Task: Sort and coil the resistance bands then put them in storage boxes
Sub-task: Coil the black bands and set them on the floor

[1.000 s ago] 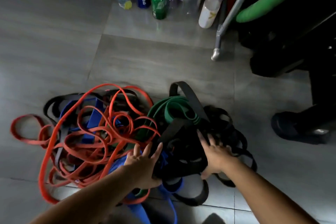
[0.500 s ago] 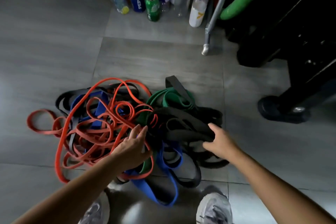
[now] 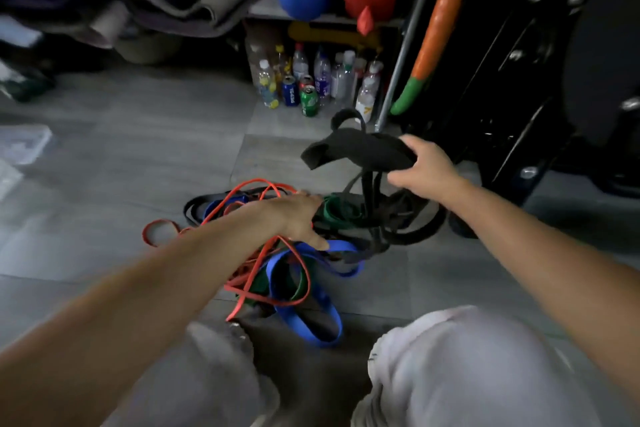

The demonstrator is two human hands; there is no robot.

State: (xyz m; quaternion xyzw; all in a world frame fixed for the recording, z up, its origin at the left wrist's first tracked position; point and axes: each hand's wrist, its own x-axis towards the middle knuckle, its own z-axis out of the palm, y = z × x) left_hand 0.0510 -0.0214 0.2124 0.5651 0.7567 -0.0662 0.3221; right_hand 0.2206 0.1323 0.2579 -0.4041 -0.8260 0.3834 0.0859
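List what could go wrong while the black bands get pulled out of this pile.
1. The black bands in the right hand trail down into the pile; lifting may drag the green band along or tighten knots.
2. If a stretched band slips free, it could whip into the bottles and cans behind.

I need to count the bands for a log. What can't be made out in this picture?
Head view:
- Black bands bunched in the right hand: too dark and folded to count.
- Left hand: blurred by motion; grip unclear.
- Orange bands: partly hidden by the left forearm.
- Clear container: cut off by the left edge, blurred.
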